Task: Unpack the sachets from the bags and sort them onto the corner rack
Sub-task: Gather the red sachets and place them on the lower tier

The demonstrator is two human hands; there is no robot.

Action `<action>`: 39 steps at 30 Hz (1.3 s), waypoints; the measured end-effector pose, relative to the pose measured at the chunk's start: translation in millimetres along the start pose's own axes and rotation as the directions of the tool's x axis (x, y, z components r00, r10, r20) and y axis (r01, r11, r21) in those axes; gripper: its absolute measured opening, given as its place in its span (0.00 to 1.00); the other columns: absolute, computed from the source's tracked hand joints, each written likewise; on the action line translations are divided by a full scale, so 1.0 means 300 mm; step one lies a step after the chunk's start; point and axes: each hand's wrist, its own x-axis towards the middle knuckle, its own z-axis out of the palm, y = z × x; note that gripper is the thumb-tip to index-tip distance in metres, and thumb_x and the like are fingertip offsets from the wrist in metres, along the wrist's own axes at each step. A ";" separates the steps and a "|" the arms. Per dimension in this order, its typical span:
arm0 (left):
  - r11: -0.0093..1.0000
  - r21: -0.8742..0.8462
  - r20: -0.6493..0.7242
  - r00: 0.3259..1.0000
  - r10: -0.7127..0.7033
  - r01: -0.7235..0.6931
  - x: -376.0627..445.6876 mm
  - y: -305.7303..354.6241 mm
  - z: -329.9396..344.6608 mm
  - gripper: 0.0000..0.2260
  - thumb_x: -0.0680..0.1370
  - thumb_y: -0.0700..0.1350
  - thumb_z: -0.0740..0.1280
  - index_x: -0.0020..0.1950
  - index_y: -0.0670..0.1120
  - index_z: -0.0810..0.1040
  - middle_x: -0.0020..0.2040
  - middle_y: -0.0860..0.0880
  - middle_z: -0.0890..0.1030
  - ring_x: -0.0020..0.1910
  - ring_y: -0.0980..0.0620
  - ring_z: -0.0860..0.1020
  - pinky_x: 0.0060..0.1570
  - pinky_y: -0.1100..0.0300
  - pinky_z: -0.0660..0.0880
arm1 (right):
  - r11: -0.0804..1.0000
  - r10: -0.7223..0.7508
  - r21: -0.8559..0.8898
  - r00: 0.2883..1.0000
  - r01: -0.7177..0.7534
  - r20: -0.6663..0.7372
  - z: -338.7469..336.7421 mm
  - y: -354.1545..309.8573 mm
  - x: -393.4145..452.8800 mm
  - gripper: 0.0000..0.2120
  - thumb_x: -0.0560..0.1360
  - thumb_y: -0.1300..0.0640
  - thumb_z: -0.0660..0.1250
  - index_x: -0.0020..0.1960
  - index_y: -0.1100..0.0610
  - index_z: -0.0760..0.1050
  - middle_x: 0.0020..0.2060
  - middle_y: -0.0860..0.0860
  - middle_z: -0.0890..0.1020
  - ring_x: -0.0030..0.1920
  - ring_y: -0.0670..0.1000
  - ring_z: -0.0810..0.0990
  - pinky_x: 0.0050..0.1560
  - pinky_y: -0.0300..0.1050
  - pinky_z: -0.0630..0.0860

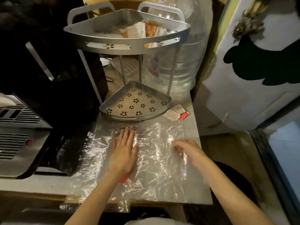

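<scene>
Flattening clear bag [155, 153] on counter [193, 132]: left hand [124, 153] pressed flat, fingers straight; right hand [188, 151] blurred, grip can't tell. Loose sachet [177, 113] lies beyond-right of hands, beside rack's lower shelf [113, 101], long axis diagonal; right hand nearer. More sachets [142, 30] on top shelf [103, 38]. Water jug [181, 65] behind, stove [19, 127] left.

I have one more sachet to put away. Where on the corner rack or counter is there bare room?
The perforated lower metal shelf holds nothing. A bare counter strip lies right of the clear plastic bag, beside the loose red-and-white sachet. The upper shelf is crowded on its right with orange-and-white sachets.
</scene>
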 end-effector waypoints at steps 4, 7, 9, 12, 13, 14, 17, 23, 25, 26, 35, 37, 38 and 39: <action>0.998 -0.055 0.021 1.000 -0.013 0.015 -0.016 -0.012 0.003 0.26 0.78 0.59 0.39 0.74 0.55 0.37 0.74 0.55 0.36 0.73 0.56 0.34 0.70 0.54 0.32 | 0.994 -0.003 -0.107 0.983 0.023 0.182 0.008 -0.018 -0.036 0.09 0.67 0.56 0.73 0.44 0.61 0.81 0.33 0.53 0.85 0.38 0.50 0.82 0.39 0.37 0.75; 0.994 -0.104 0.040 0.999 -0.029 0.033 -0.005 -0.029 0.007 0.25 0.79 0.59 0.40 0.74 0.56 0.38 0.74 0.57 0.37 0.73 0.57 0.35 0.72 0.53 0.34 | 0.994 -0.074 -0.064 0.972 0.090 0.223 -0.001 -0.066 -0.048 0.04 0.71 0.60 0.69 0.40 0.59 0.82 0.30 0.49 0.85 0.33 0.44 0.81 0.37 0.34 0.72; 0.991 -0.131 0.047 0.999 -0.027 0.033 0.005 -0.039 0.007 0.26 0.77 0.61 0.38 0.74 0.57 0.38 0.74 0.57 0.38 0.73 0.58 0.35 0.72 0.53 0.34 | 0.989 -0.135 -0.024 0.957 0.146 0.256 -0.012 -0.105 -0.051 0.05 0.72 0.60 0.68 0.39 0.59 0.82 0.32 0.49 0.85 0.37 0.45 0.82 0.42 0.36 0.72; 0.984 -0.168 0.058 0.997 -0.047 0.056 0.014 -0.046 0.003 0.29 0.72 0.64 0.34 0.72 0.58 0.38 0.75 0.56 0.40 0.73 0.59 0.36 0.73 0.52 0.37 | 0.980 -0.185 -0.009 0.924 0.200 0.334 -0.018 -0.156 -0.054 0.06 0.73 0.61 0.66 0.41 0.58 0.82 0.33 0.48 0.85 0.36 0.42 0.83 0.40 0.33 0.75; 0.976 -0.203 0.061 0.996 -0.070 0.081 0.014 -0.046 0.001 0.29 0.73 0.64 0.36 0.73 0.57 0.40 0.76 0.55 0.42 0.73 0.59 0.38 0.74 0.53 0.38 | 0.979 -0.197 0.019 0.916 0.204 0.349 -0.016 -0.172 -0.064 0.07 0.73 0.61 0.66 0.41 0.59 0.82 0.33 0.49 0.85 0.36 0.43 0.83 0.41 0.33 0.76; 0.963 -0.245 0.067 0.993 -0.098 0.111 0.016 -0.046 -0.003 0.29 0.74 0.63 0.38 0.74 0.57 0.42 0.77 0.55 0.44 0.74 0.58 0.41 0.73 0.54 0.39 | 0.976 -0.217 0.058 0.904 0.211 0.367 -0.017 -0.186 -0.064 0.07 0.73 0.62 0.66 0.40 0.59 0.83 0.33 0.49 0.85 0.36 0.44 0.83 0.42 0.34 0.76; 0.949 -0.269 0.104 0.985 -0.139 0.162 0.020 -0.050 -0.009 0.28 0.75 0.61 0.39 0.75 0.55 0.45 0.77 0.54 0.47 0.75 0.56 0.44 0.73 0.55 0.40 | 0.962 -0.269 0.148 0.880 0.229 0.392 -0.012 -0.229 -0.078 0.10 0.73 0.62 0.65 0.38 0.58 0.83 0.32 0.49 0.85 0.36 0.44 0.82 0.43 0.33 0.77; 0.990 0.020 0.083 0.987 -0.137 0.136 0.026 -0.053 0.025 0.34 0.71 0.62 0.31 0.75 0.52 0.42 0.77 0.50 0.42 0.75 0.53 0.40 0.71 0.54 0.36 | 0.949 -0.313 0.180 0.819 0.257 0.481 -0.006 -0.306 -0.112 0.11 0.63 0.55 0.69 0.43 0.57 0.84 0.41 0.52 0.85 0.46 0.50 0.81 0.56 0.42 0.74; 0.990 0.077 0.069 0.990 -0.127 0.121 0.035 -0.054 0.043 0.38 0.67 0.63 0.28 0.75 0.51 0.40 0.77 0.49 0.41 0.75 0.51 0.39 0.72 0.52 0.36 | 0.947 -0.321 0.178 0.811 0.267 0.489 -0.003 -0.319 -0.117 0.16 0.63 0.55 0.70 0.47 0.61 0.82 0.48 0.58 0.83 0.51 0.55 0.80 0.60 0.46 0.73; 0.988 0.087 0.064 0.989 -0.132 0.126 0.040 -0.053 0.046 0.38 0.66 0.63 0.28 0.75 0.52 0.40 0.77 0.49 0.41 0.75 0.51 0.38 0.72 0.51 0.36 | 0.947 -0.321 0.195 0.808 0.257 0.494 -0.003 -0.326 -0.121 0.19 0.62 0.54 0.72 0.50 0.63 0.81 0.52 0.61 0.82 0.54 0.57 0.79 0.61 0.49 0.72; 0.285 -0.926 0.182 0.955 -0.235 0.247 0.011 0.090 -0.134 0.30 0.74 0.67 0.49 0.57 0.47 0.76 0.51 0.47 0.83 0.51 0.52 0.81 0.53 0.58 0.77 | 0.896 -0.413 0.415 0.645 0.160 0.643 -0.008 -0.350 -0.118 0.13 0.72 0.57 0.60 0.44 0.62 0.82 0.44 0.57 0.84 0.55 0.57 0.81 0.51 0.50 0.79; -0.264 -0.859 0.464 0.885 -0.038 0.439 0.015 0.105 -0.188 0.30 0.75 0.64 0.50 0.54 0.41 0.76 0.40 0.45 0.84 0.38 0.49 0.83 0.41 0.56 0.78 | 0.879 -0.420 0.462 0.646 0.115 0.637 -0.016 -0.335 -0.107 0.12 0.71 0.58 0.62 0.44 0.63 0.82 0.44 0.59 0.85 0.53 0.56 0.82 0.49 0.48 0.80; -0.342 -0.810 0.500 0.866 0.022 0.477 0.018 0.101 -0.197 0.26 0.75 0.61 0.53 0.53 0.40 0.76 0.39 0.43 0.83 0.37 0.47 0.82 0.41 0.55 0.78 | 0.875 -0.419 0.472 0.658 0.108 0.625 -0.024 -0.329 -0.100 0.11 0.69 0.57 0.66 0.44 0.63 0.82 0.45 0.59 0.85 0.53 0.56 0.82 0.53 0.48 0.79; -0.332 -0.809 0.503 0.864 0.039 0.486 0.022 0.095 -0.196 0.21 0.74 0.57 0.58 0.51 0.40 0.76 0.38 0.43 0.83 0.35 0.47 0.82 0.40 0.55 0.78 | 0.871 -0.422 0.479 0.672 0.113 0.609 -0.040 -0.313 -0.068 0.13 0.66 0.56 0.70 0.45 0.64 0.82 0.47 0.60 0.84 0.54 0.57 0.81 0.59 0.49 0.77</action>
